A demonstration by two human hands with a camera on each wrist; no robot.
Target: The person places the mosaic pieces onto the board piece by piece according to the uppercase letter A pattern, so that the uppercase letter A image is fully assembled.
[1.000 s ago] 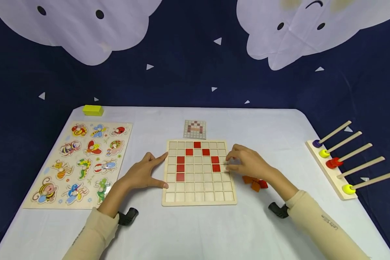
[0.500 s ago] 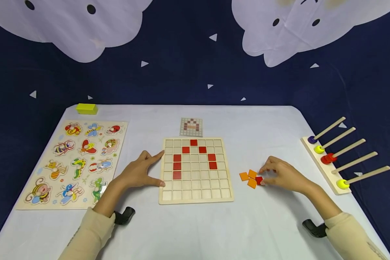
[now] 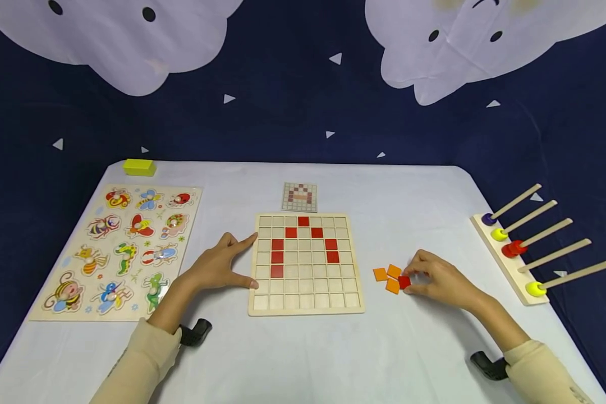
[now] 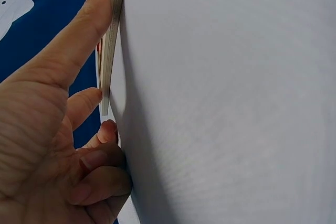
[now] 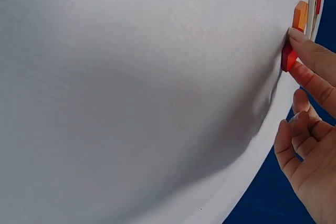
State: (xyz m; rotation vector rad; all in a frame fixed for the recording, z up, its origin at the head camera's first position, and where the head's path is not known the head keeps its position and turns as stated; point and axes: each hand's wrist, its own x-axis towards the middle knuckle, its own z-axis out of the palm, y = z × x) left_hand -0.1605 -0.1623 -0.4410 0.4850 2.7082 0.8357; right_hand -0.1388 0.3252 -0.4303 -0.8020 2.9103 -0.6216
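A wooden grid board [image 3: 308, 312] lies mid-table with several red tiles set in an arch in its cells. My left hand [image 3: 214, 269] rests at its left side, thumb and index finger spread and touching the edge; the left wrist view shows this thumb [image 4: 86, 30] against the board's side. Right of the board, my right hand [image 3: 439, 281] pinches a red tile [image 3: 404, 282] between thumb and index finger. That red tile [image 5: 287, 57] also shows between the fingertips in the right wrist view. Several orange tiles [image 3: 392, 285] lie right beside it on the table.
Behind the board lies a small pattern card [image 3: 299, 197]. An insect peg puzzle [image 3: 146, 238] covers the left side, with a yellow-green block [image 3: 139, 168] at the back corner. A peg stand with coloured beads [image 3: 502, 259] stands along the right edge.
My right hand has moved from the board's right edge to the loose tiles and now pinches the red one. The left hand has stayed at the board's left edge.
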